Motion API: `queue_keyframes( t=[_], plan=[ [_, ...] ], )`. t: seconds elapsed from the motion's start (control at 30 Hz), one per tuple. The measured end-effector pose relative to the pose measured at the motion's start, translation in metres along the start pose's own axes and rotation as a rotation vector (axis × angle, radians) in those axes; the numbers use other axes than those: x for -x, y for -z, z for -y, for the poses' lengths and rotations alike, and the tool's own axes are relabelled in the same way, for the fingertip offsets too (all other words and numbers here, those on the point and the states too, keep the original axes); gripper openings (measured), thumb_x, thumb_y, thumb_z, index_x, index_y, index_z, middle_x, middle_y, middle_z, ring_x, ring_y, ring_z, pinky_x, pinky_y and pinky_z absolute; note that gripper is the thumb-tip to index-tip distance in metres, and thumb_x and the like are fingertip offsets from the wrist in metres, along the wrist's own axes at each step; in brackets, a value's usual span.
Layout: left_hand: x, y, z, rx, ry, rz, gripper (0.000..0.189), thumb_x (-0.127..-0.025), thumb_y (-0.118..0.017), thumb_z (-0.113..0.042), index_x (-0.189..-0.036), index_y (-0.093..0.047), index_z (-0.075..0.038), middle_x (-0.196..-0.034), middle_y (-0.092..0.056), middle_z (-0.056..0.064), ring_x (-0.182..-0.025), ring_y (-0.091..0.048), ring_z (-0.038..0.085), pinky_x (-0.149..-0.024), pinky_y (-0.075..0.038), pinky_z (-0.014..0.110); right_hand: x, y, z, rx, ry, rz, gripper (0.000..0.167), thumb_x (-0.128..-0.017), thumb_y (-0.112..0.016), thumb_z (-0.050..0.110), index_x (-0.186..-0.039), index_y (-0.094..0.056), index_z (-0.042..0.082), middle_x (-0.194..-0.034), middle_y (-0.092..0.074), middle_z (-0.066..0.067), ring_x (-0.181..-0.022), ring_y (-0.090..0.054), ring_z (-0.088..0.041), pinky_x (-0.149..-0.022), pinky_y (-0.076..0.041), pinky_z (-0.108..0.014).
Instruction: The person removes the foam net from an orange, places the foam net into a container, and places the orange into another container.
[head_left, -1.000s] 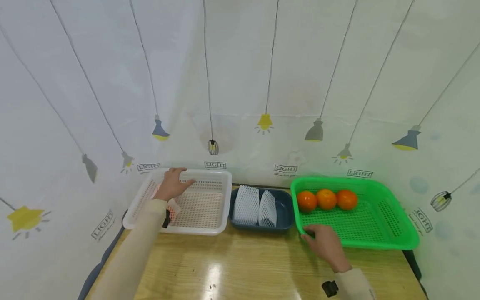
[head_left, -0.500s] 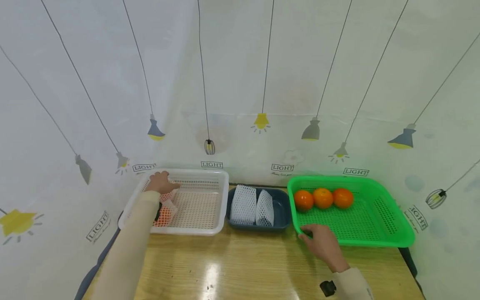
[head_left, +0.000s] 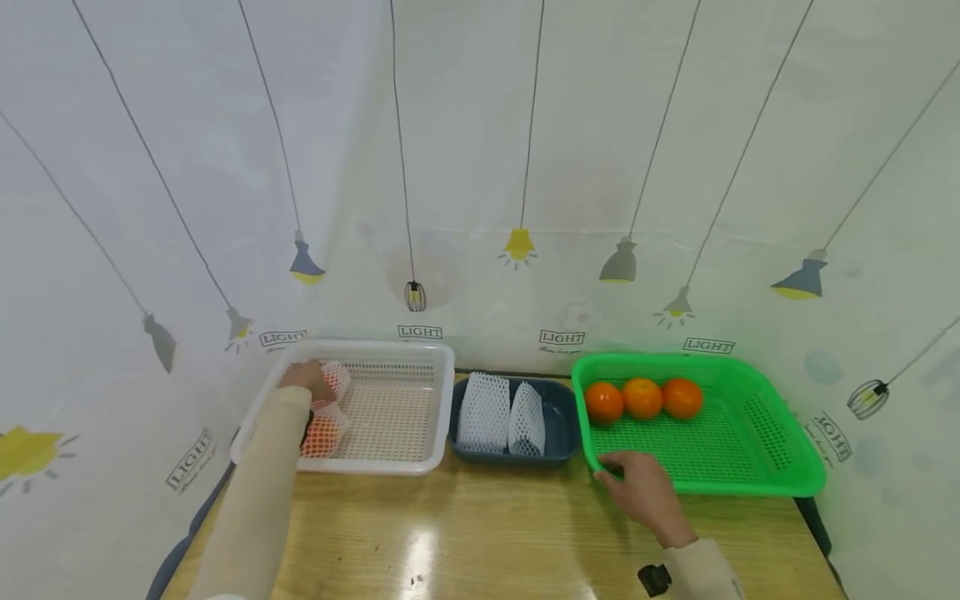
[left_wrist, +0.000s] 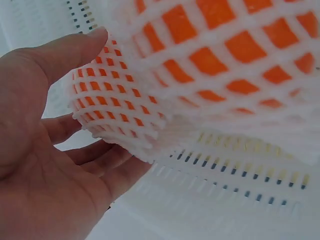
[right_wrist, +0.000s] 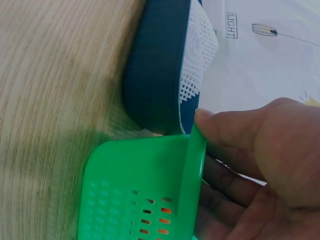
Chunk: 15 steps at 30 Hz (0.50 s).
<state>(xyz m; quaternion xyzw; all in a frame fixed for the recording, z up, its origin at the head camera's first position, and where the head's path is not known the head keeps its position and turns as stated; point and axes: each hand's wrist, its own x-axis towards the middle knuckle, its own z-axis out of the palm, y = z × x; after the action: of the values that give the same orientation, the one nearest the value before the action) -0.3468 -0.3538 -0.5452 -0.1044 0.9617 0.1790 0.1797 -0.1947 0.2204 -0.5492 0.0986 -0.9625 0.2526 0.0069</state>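
Inside the white basket (head_left: 393,417), a netted fruit (head_left: 338,377) in the left hand (head_left: 303,379)

I see the left hand's thumb and fingers curled round that fruit, at the basket's back left; a second netted fruit (head_left: 320,437) lies just in front. I have the right hand (head_left: 645,492) pinching the rim of the green basket (head_left: 705,450), where three oranges (head_left: 642,399) sit. Between the baskets, a blue tray (head_left: 558,421) holds white netting (head_left: 483,412).
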Motion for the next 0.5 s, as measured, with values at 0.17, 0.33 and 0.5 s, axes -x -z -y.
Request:
queue_keyframes(
  t=[0.17, 0.33, 0.5],
  plan=[
    [0.001, -0.007, -0.003, -0.014, 0.003, -0.030, 0.064, -0.083, -0.080, -0.019, -0.133, -0.054, 0.011, -0.127, -0.062, 0.034, -0.114, -0.061, 0.048, -0.097, -0.054, 0.057, 0.000, 0.001, -0.001, -0.008, 0.002, 0.010, 0.027, -0.090, -0.078, 0.018, -0.113, -0.078, 0.005, -0.112, -0.078, -0.013, -0.102, -0.074, -0.034, -0.084, -0.060, -0.051],
    [0.004, -0.010, -0.011, -0.006, 0.023, -0.078, 0.067, -0.082, -0.080, -0.015, -0.137, -0.050, 0.010, -0.126, -0.062, 0.034, -0.113, -0.063, 0.048, -0.098, -0.054, 0.060, 0.000, 0.002, -0.003, -0.007, -0.011, 0.009, 0.028, -0.090, -0.077, 0.019, -0.115, -0.078, 0.005, -0.112, -0.078, -0.013, -0.102, -0.073, -0.034, -0.083, -0.060, -0.051],
    [0.005, -0.009, -0.006, 0.003, 0.045, -0.111, 0.070, -0.083, -0.077, -0.015, -0.141, -0.046, 0.009, -0.131, -0.057, 0.036, -0.121, -0.056, 0.053, -0.101, -0.051, 0.063, -0.001, 0.000, -0.002, 0.007, -0.002, 0.007, 0.028, -0.090, -0.078, 0.019, -0.115, -0.078, 0.005, -0.112, -0.078, -0.013, -0.103, -0.073, -0.034, -0.084, -0.060, -0.051]
  ],
)
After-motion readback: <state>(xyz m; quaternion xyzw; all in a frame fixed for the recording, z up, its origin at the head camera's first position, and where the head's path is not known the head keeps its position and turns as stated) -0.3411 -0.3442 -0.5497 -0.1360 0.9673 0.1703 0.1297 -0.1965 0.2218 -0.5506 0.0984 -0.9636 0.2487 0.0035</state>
